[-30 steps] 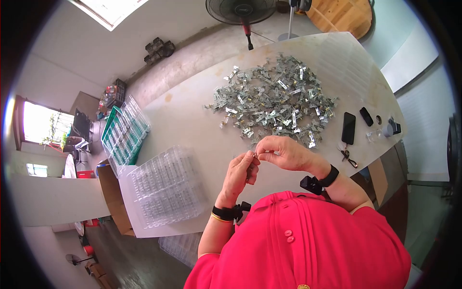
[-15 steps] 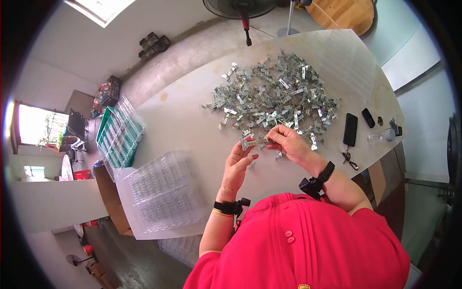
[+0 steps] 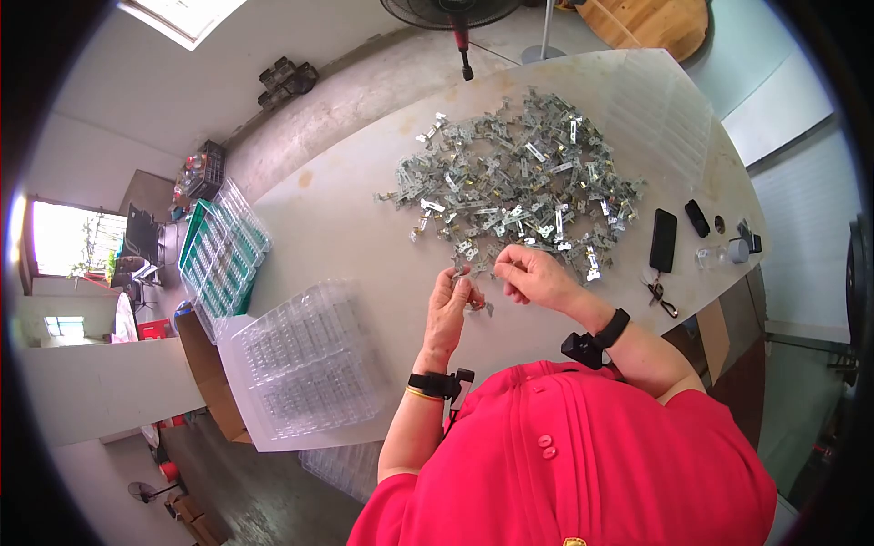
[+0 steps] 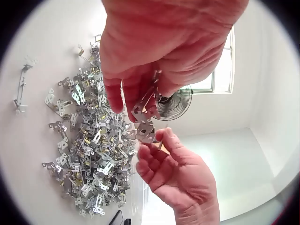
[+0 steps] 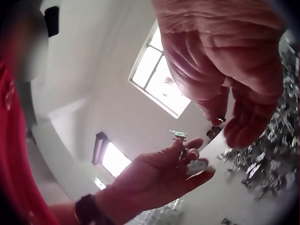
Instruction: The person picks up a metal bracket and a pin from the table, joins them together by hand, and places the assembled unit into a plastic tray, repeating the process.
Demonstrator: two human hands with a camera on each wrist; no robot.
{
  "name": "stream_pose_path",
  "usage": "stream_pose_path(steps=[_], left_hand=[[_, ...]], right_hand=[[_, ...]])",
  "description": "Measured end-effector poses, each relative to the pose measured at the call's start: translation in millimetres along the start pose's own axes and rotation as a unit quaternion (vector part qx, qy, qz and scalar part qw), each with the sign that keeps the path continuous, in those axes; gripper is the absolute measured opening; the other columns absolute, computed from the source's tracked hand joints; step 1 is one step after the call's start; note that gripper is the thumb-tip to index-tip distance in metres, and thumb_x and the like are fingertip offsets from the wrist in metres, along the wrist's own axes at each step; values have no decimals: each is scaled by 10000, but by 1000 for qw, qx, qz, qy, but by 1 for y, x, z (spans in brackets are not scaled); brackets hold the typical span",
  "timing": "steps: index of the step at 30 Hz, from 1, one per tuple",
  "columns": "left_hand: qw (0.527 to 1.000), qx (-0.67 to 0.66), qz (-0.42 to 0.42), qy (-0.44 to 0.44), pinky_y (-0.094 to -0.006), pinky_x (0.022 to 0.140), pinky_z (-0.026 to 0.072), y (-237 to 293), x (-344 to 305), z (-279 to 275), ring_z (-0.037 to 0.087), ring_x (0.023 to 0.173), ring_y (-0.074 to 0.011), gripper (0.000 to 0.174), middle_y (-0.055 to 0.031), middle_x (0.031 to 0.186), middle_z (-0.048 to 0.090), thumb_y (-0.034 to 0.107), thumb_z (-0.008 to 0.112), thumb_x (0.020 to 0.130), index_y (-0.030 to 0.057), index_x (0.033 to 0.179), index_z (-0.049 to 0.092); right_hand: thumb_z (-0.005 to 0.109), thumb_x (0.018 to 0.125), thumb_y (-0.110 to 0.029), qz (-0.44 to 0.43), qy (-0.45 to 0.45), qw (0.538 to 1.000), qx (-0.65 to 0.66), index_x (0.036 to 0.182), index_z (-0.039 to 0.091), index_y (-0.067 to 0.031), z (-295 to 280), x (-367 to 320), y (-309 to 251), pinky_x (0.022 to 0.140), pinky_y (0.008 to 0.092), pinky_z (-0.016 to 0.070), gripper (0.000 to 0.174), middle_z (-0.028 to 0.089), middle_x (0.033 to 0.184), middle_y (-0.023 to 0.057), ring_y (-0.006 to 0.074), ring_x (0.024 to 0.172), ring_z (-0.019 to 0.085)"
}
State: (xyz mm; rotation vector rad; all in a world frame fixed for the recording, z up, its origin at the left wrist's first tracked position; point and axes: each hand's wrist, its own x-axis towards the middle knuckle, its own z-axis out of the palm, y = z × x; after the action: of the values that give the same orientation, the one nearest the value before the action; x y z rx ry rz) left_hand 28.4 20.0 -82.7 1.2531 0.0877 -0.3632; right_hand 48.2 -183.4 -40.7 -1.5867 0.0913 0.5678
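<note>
My left hand [image 3: 444, 314] is raised over the near part of the table and holds a thin, silvery metal bracket [image 4: 145, 131] with holes in it. In the left wrist view the bracket hangs down between the thumb and fingers. Just to the right, my right hand [image 3: 542, 280] pinches a small pin-like piece [image 4: 161, 145] between thumb and forefinger. That piece is close beside the bracket's end. Beyond both hands lies a broad heap of similar metal brackets [image 3: 519, 182].
Clear plastic trays [image 3: 309, 364] are stacked at the left, with a green tray [image 3: 218, 264] behind them. A phone [image 3: 663, 241], a small black device [image 3: 696, 218] and a keyring cord [image 3: 662, 300] lie at the right. One loose bracket [image 4: 22, 86] sits apart from the heap.
The hands were together, then a bracket stretched between them over the table. Now the right hand has drawn slightly apart, and the bracket is turned in the left hand.
</note>
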Motion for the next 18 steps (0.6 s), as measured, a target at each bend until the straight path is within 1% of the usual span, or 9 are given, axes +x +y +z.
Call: stream_pose_path(steps=[1,2,3,5,6,8,12,16,18], left_hand=[[1000,0,-1,-1,-263,718,471,1,-2,1,563,749,-107,242,-23,779,603,214,479,1053,18,1188,522],[1000,0,-23,0,-255,677,458,2,-5,2,531,702,-99,234,-7,739,556,220,464,1057,21,1164,526],[999,0,-45,1,-247,637,445,4,-6,3,498,656,-90,231,9,700,509,225,449,1061,23,1140,529],[999,-1,-41,-13,-251,625,440,4,-8,3,485,643,-88,240,10,695,496,236,442,1062,24,1135,526],[999,-2,-39,-26,-255,614,436,4,-10,3,472,629,-87,249,10,691,483,247,434,1063,24,1131,523],[999,16,-40,-25,-249,609,432,10,-13,5,462,623,-80,251,15,686,476,248,437,1062,24,1124,533],[998,50,-39,-16,-229,587,417,18,-20,10,445,603,-68,262,27,680,470,259,453,1057,26,1104,563],[997,73,-28,-12,-218,574,409,14,-24,11,442,599,-60,264,35,681,470,260,466,1053,27,1111,576],[992,120,-23,2,-214,563,405,14,-25,11,439,599,-50,252,43,681,468,243,476,1051,24,1116,581]], right_hand=[[599,981,-243,-19,-3,1000,-22,969,615,-69,5,-5,-6,588,255,477,176,602,727,-20,86,636,563],[596,973,-244,-39,-6,998,-45,957,623,-63,9,-8,-9,555,277,455,184,614,683,-2,96,589,544],[596,973,-244,-40,-5,998,-45,957,623,-63,12,-9,-8,555,277,455,184,614,683,-2,96,589,544],[605,955,-235,-133,22,983,-127,966,631,-54,16,-9,-6,558,321,450,183,603,661,46,121,586,553],[605,955,-235,-134,22,983,-127,966,631,-54,16,-10,-7,558,321,450,183,603,661,46,121,586,553],[610,938,-227,-120,29,982,-145,956,635,-37,17,-15,-11,571,338,446,192,597,659,90,152,591,564],[608,934,-222,-136,39,977,-160,956,640,-37,16,-19,-13,578,338,448,189,604,665,101,163,592,561],[608,928,-218,-141,42,972,-185,959,642,-33,17,-26,-15,600,363,469,190,634,699,128,223,618,607],[609,926,-217,-148,48,970,-189,958,641,-30,16,-30,-16,611,374,478,192,643,713,138,249,634,626]])
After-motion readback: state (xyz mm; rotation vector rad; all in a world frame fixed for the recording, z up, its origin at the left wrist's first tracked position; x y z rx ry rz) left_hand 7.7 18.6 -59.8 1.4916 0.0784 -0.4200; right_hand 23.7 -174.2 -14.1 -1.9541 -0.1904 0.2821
